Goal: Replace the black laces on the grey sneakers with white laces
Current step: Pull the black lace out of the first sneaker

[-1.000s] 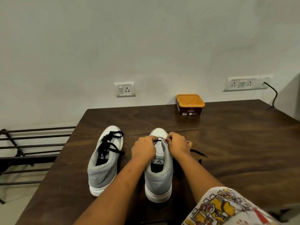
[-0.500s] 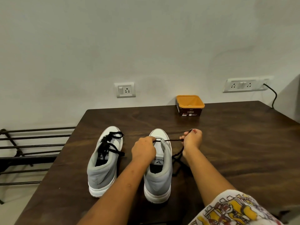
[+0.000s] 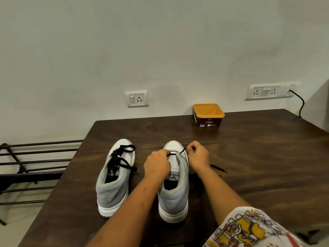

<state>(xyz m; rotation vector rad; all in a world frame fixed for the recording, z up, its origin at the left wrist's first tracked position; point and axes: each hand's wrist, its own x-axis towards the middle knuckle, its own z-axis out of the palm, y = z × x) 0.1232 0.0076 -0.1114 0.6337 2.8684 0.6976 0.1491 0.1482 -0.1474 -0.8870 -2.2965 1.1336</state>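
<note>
The left hand (image 3: 156, 164) is curling over the right sneaker (image 3: 175, 186), its fingers pressing the thin black lace (image 3: 171, 153) near the toe. The right hand (image 3: 198, 156) is pinching the same lace just beside the shoe. This soft grey shoe is pointing away, toe toward the wall. Left of the hands, the other sneaker (image 3: 114, 177) is lying the same way, floppy black laces on it. Both are sitting on the smooth dark wooden table (image 3: 258, 157).

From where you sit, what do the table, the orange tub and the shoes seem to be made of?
Table: dark wood or wood-look veneer, judging by the grain swirls and soft sheen. Orange tub: likely plastic, with smooth thin walls and a printed label. Grey sneakers: soft matte fabric or suede-like uppers, smoother white toe panels, white rubbery-looking soles.
</note>
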